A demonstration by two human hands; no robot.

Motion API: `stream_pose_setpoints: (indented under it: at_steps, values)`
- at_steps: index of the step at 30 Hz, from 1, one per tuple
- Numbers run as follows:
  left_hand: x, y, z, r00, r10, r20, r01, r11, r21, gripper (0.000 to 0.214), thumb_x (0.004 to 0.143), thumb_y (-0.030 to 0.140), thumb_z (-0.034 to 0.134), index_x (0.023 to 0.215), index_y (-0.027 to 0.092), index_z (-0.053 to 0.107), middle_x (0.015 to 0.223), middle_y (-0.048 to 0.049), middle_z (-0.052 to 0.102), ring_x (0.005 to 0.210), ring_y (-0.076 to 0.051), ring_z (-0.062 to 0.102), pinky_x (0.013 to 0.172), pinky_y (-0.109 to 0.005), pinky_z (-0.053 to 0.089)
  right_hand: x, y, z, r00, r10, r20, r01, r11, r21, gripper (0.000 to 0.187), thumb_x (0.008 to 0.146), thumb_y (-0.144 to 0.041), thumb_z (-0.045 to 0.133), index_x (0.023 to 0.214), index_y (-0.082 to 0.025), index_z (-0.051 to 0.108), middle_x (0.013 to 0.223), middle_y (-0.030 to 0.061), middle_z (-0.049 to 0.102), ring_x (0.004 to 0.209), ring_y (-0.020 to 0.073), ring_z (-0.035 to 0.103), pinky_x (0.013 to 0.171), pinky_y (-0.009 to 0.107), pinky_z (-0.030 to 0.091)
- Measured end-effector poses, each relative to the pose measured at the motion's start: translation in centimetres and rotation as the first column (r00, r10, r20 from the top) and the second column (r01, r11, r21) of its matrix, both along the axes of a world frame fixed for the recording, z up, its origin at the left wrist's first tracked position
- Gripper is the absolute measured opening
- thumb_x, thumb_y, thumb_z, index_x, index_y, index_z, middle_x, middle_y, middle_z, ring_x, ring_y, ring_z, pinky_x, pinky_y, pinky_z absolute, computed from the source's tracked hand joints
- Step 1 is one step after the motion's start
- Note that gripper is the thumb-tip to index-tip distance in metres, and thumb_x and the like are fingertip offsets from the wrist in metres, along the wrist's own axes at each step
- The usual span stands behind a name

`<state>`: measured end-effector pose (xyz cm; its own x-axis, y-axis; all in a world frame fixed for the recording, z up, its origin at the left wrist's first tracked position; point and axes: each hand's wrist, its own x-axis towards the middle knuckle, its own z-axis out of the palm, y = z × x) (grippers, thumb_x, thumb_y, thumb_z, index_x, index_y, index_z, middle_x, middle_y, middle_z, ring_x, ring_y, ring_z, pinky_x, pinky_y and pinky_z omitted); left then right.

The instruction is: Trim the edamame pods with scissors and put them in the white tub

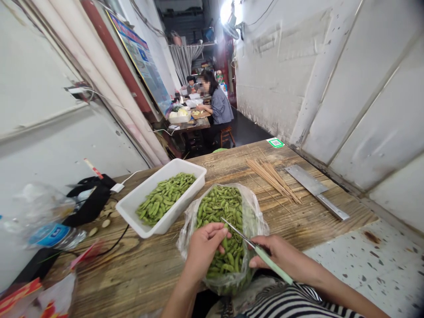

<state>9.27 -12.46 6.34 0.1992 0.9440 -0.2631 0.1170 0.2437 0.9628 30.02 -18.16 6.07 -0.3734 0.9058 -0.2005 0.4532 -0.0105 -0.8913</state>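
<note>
From the head camera: over a wooden surface (pixel 132 269), the left hand (pixel 205 243) has its grip pinched on an edamame pod (pixel 226 243), hiding some of the edamame (pixel 218 205) in an open plastic bag (pixel 257 218). The right hand's (pixel 276 249) grip wraps green-handled scissors (pixel 272 263). Beyond the bag, left, stands a white tub (pixel 182 208) of pods; right lie thin sticks (pixel 273 179) and a cleaver (pixel 306 180). A bottle (pixel 58 236) lies far left.

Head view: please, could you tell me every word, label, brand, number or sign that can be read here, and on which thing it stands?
No text is clearly readable.
Wall poster: print too blurred to read.
Green-and-white card: a QR code; any words are too small.
Blue bottle label: a white mark, brand too blurred.
Red packet at lower left: yellow marks, unreadable.
</note>
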Motion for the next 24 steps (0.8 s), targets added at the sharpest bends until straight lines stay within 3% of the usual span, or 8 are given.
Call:
stream_pose_setpoints:
  at_steps: [4, 6, 10, 15, 24]
  values:
    - [0.0, 0.1, 0.1, 0.985, 0.080, 0.152, -0.069, 0.994, -0.082, 0.030, 0.060, 0.034, 0.078, 0.079, 0.013, 0.069, 0.072, -0.0065, 0.072, 0.057, -0.014, 0.063, 0.053, -0.023, 0.051, 0.1, 0.1, 0.4, 1.000, 0.008, 0.022, -0.009, 1.000, 0.018, 0.039, 0.079, -0.051, 0.062, 0.091, -0.014, 0.066, 0.066, -0.0028, 0.053, 0.060, 0.0128, 0.046, 0.056, 0.019, 0.038]
    - [-0.1, 0.2, 0.1, 0.950, 0.161, 0.269, -0.132, 0.984, -0.121, 0.029, 0.058, 0.033, 0.079, 0.076, 0.013, 0.068, 0.078, -0.0065, 0.072, 0.068, -0.014, 0.064, 0.063, -0.024, 0.054, 0.2, 0.0, 1.0, 0.999, 0.032, -0.020, -0.031, 0.998, 0.047, 0.043, 0.082, -0.054, 0.057, 0.097, -0.014, 0.063, 0.065, -0.0023, 0.053, 0.060, 0.0131, 0.046, 0.054, 0.019, 0.037]
    - [-0.3, 0.4, 0.0, 0.870, 0.274, 0.410, -0.220, 0.960, -0.176, 0.026, 0.058, 0.029, 0.081, 0.071, 0.013, 0.066, 0.078, -0.0032, 0.069, 0.070, -0.011, 0.063, 0.070, -0.023, 0.054, 0.4, -0.3, 1.8, 0.989, 0.111, -0.097, -0.104, 0.992, 0.074, 0.047, 0.086, -0.057, 0.049, 0.102, -0.013, 0.059, 0.067, -0.0016, 0.052, 0.060, 0.0125, 0.045, 0.051, 0.019, 0.037]
    - [-0.2, 0.3, -0.4, 0.811, 0.329, 0.483, -0.257, 0.943, -0.211, 0.024, 0.059, 0.026, 0.082, 0.068, 0.014, 0.064, 0.069, 0.0016, 0.065, 0.067, -0.009, 0.063, 0.072, -0.023, 0.055, 0.2, -0.4, 1.6, 0.988, 0.115, -0.103, -0.111, 0.993, 0.049, 0.047, 0.085, -0.057, 0.051, 0.098, -0.013, 0.059, 0.071, -0.0011, 0.053, 0.061, 0.0116, 0.044, 0.052, 0.019, 0.036]
    - [0.5, -0.4, -0.7, 0.784, 0.330, 0.527, -0.268, 0.944, -0.191, 0.024, 0.064, 0.025, 0.079, 0.061, 0.014, 0.058, 0.069, 0.0023, 0.063, 0.071, -0.009, 0.063, 0.076, -0.024, 0.055, 0.0, -0.4, 1.2, 0.986, 0.085, -0.143, -0.083, 0.996, 0.018, 0.047, 0.083, -0.057, 0.054, 0.096, -0.012, 0.060, 0.068, -0.0035, 0.043, 0.060, 0.0109, 0.037, 0.052, 0.019, 0.033]
